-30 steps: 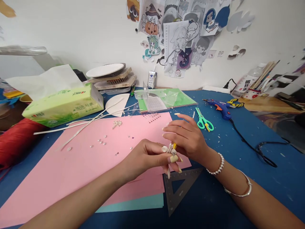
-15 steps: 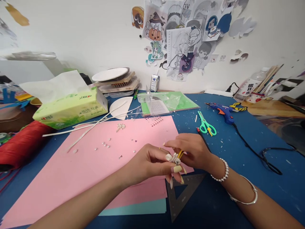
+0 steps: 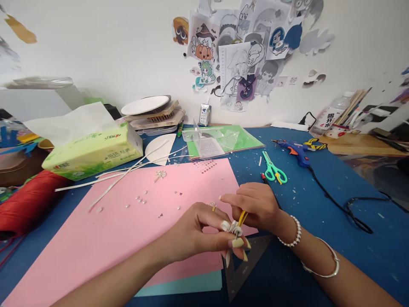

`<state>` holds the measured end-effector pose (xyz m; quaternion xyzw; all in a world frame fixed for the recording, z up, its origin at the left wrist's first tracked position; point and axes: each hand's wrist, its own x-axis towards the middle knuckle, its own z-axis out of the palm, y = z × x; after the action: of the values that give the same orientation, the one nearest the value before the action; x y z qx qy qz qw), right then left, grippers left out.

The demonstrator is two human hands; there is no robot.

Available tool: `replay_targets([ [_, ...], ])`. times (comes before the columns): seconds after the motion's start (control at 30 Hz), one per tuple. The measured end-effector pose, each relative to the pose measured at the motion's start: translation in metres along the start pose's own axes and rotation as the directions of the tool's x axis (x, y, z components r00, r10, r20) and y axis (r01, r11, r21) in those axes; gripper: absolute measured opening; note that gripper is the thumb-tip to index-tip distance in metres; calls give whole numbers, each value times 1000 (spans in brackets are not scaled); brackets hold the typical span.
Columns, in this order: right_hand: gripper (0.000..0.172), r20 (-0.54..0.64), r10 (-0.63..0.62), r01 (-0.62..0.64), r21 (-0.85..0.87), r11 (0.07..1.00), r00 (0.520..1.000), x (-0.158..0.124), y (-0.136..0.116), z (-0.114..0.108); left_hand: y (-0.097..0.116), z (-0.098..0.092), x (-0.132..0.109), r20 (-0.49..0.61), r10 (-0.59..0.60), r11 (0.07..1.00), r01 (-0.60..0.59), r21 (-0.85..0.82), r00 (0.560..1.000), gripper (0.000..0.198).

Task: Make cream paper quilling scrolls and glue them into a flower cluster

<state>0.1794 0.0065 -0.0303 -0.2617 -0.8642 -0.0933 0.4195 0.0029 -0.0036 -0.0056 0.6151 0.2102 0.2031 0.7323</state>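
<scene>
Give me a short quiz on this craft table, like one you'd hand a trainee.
1. Short answer: which hand pinches the white curled piece between finger and thumb?
2. Multiple choice: which of these lies nearest the blue glue gun?
A) tissue box
B) teal scissors
C) red spool
3. True or false: small pearl-like beads lie on the pink paper.

Key: 1. The left hand. 2. B. 3. True.

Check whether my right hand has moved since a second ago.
Yes, your right hand has dropped lower in view, judged against the green scissors.
</scene>
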Motion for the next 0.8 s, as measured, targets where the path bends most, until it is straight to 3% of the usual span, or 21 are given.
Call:
replay_targets([
  [0.37,14,8,22,-22,-48,999,1000,0,3,0,-2,-2,2,-4,-3,999,3,-45,1000,12],
  [0.53,13,53,33,-31,-42,999,998,1,4,-5,-1,-3,4,-61,-45,995,39,-94,997,10],
  [0.8,13,49,-1,5,-89,996,999,0,7,-2,-3,-3,3,2,26,998,-25,-55,1000,12],
])
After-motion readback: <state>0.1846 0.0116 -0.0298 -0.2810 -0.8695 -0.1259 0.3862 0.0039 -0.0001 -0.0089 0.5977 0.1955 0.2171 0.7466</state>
